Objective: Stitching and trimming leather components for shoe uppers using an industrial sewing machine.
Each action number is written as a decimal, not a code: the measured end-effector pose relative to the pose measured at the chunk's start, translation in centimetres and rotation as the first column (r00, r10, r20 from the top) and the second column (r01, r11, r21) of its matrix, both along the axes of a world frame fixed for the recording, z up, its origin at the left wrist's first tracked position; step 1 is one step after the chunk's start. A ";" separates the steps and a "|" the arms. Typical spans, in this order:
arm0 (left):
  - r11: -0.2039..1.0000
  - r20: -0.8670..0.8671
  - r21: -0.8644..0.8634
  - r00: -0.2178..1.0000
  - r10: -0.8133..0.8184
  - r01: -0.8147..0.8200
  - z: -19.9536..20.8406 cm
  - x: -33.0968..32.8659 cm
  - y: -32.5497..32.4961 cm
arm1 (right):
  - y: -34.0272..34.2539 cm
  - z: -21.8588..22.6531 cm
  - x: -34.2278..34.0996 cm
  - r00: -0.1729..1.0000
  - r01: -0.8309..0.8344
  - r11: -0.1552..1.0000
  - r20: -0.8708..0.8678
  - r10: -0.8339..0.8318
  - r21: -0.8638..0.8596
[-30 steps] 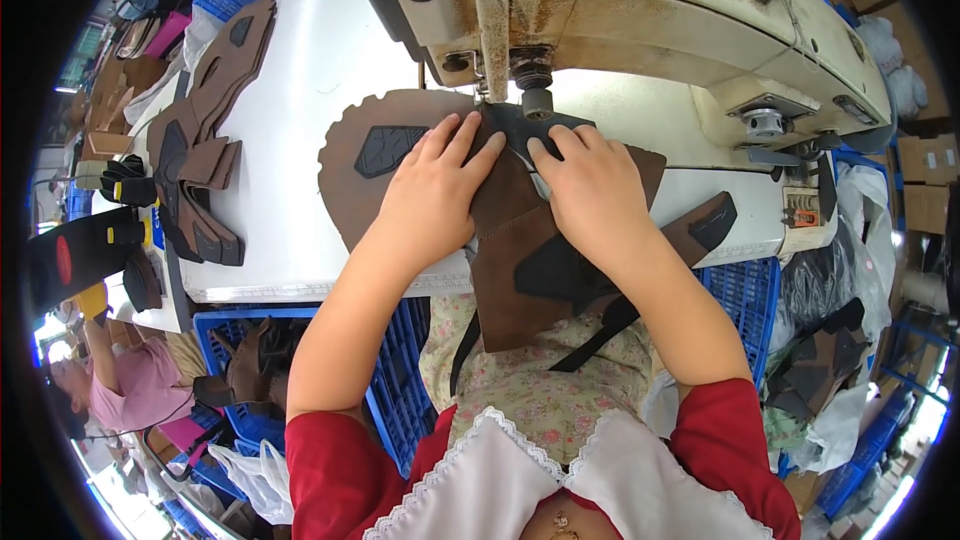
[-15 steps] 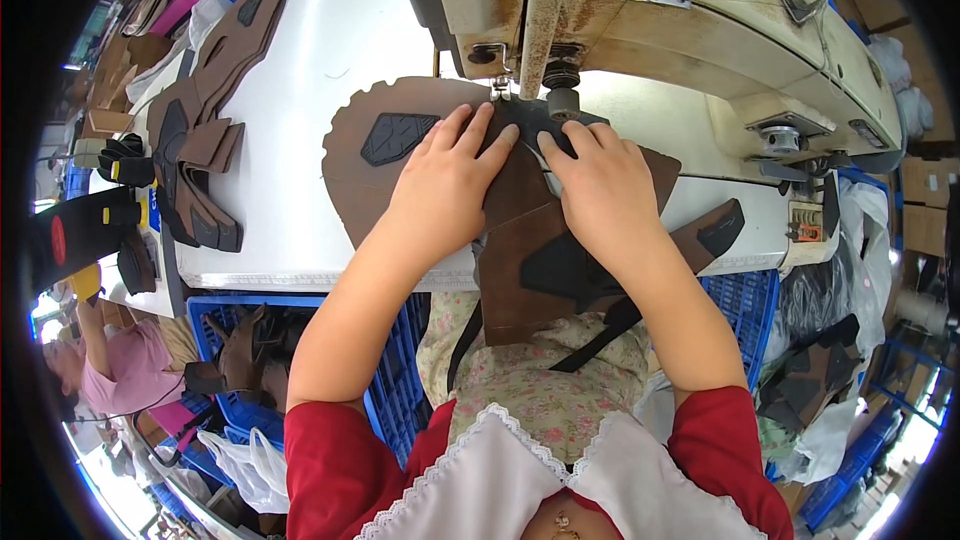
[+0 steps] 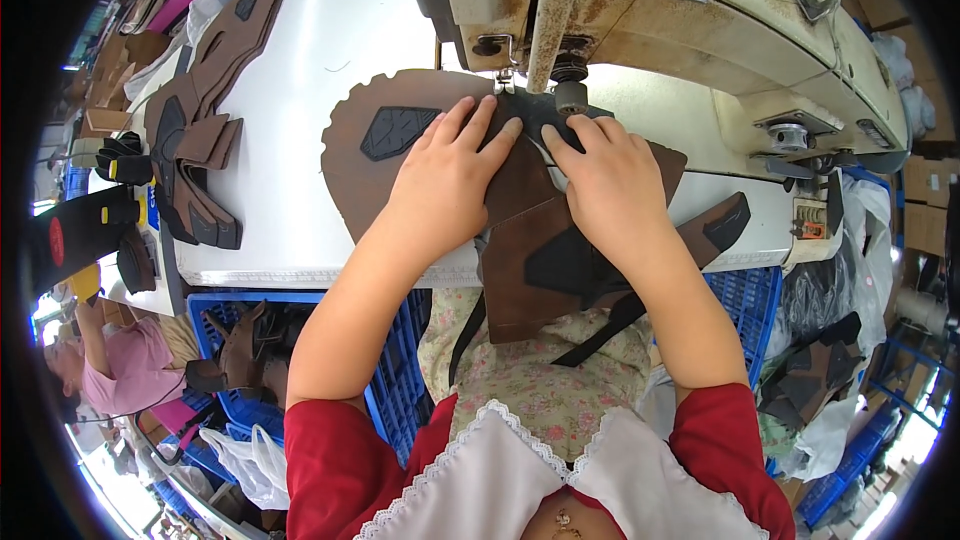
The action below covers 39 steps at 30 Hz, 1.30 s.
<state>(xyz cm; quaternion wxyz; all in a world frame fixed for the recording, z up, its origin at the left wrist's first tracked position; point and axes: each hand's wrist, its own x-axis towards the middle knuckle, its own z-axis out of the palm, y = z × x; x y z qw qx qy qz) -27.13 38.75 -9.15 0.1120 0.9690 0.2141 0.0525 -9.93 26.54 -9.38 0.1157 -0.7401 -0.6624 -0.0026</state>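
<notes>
A brown leather-like piece point(image 3: 350, 175) with a notched, rounded edge lies under the presser foot point(image 3: 504, 83) of a sewing machine point(image 3: 690, 50). It bears a black, angular patch point(image 3: 396, 133) on the left, and a joined brown panel point(image 3: 515, 290) hangs over the table's front edge onto my lap. My left hand point(image 3: 445, 175) rests flat on the piece left of the foot, fingers stretched. To the right, my right hand point(image 3: 612, 180) presses on it with spread fingers, near a dark strip point(image 3: 535, 112) running under the foot. The needle tip is too small to make out.
Stacked brown cut pieces point(image 3: 205, 140) lie on the left of the white table point(image 3: 290, 230). Blue crates point(image 3: 400, 380) stand below the front edge. A person in pink point(image 3: 130, 360) is at the far left. Plastic bags point(image 3: 855, 240) hang at the right.
The view has shifted slightly, so the machine sits a little further right in it. Both hands stay on the brown piece beside the foot, with barely any movement.
</notes>
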 end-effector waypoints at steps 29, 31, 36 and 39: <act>0.999 0.069 -0.053 0.998 0.000 0.004 -0.3 0.1 0.4 | 2.5 -1.0 1.6 0.961 -0.001 0.982 -0.272 0.054 0.190; 0.998 0.078 -0.067 0.997 0.003 0.002 -0.1 0.1 0.5 | 2.6 -1.5 1.4 0.967 -0.009 0.975 -0.245 0.065 0.223; 0.992 0.084 -0.121 0.996 0.026 -0.016 0.4 -0.1 0.6 | 2.7 -2.4 0.9 0.989 -0.035 0.963 -0.131 0.072 0.266; 0.993 0.092 -0.114 0.995 0.024 -0.014 0.3 0.0 0.7 | 2.6 -2.6 0.8 0.989 -0.038 0.962 -0.126 0.074 0.269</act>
